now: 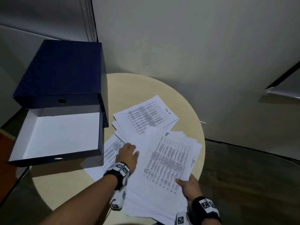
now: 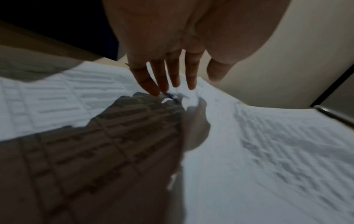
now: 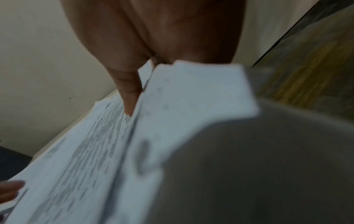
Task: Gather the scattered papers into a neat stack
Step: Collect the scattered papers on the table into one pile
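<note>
Loosely fanned printed papers (image 1: 164, 159) cover the round table (image 1: 65, 184).

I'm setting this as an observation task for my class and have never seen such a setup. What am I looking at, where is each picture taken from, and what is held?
No machine: a person wears a head camera and one on each wrist. The head view looks down on a round table with scattered papers and a blue drawer box, its lower drawer open. The left hand rests its straight fingers on the sheets. The right hand grips a bundle of papers, thumb on top.
</note>
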Available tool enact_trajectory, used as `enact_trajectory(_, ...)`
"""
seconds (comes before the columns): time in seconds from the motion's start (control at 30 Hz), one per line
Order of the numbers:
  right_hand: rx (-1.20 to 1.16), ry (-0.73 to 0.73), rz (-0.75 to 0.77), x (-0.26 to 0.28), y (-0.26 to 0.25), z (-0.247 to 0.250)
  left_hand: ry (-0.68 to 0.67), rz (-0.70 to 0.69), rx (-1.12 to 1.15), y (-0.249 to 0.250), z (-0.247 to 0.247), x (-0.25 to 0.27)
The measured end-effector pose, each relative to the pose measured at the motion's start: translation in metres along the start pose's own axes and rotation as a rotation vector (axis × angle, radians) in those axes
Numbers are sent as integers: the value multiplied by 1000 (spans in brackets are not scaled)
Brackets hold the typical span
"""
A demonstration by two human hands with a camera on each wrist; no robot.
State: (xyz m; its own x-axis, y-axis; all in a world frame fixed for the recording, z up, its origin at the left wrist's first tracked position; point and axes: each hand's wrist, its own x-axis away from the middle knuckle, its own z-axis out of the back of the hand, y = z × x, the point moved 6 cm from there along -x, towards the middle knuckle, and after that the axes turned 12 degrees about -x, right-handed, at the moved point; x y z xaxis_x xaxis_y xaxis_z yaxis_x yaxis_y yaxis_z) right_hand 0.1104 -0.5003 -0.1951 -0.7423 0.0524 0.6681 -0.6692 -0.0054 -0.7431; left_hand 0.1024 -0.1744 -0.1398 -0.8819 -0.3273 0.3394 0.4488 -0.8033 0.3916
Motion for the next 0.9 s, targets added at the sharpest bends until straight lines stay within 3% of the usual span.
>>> enact_trajectory(0.1, 0, 75, 25, -7, -5, 18, -136, 68, -216, -32, -5, -7)
enact_trajectory(0.2, 20, 118, 15, -15, -4, 38, -172, -4, -353, -48, -15, 6)
enact_trajectory(0.37, 107, 171, -36, -27, 6, 49, -91, -76, -477, -40, -18, 45)
enact_trajectory(0.53, 145, 151, -62, -32, 11, 46, 150, 0, -207, -40, 15, 19)
enact_trajectory(0.6, 162, 140, -57, -34, 12, 46, 68, -20, -226, -44, 20, -3)
enact_trajectory(0.7, 143, 151, -57, -36, 15, 51, -106, -127, -518, -41, 15, -18)
enact_trajectory(0.9, 19, 253, -27, -34, 16, 60, -71, -276, -624, -29, -9, 41)
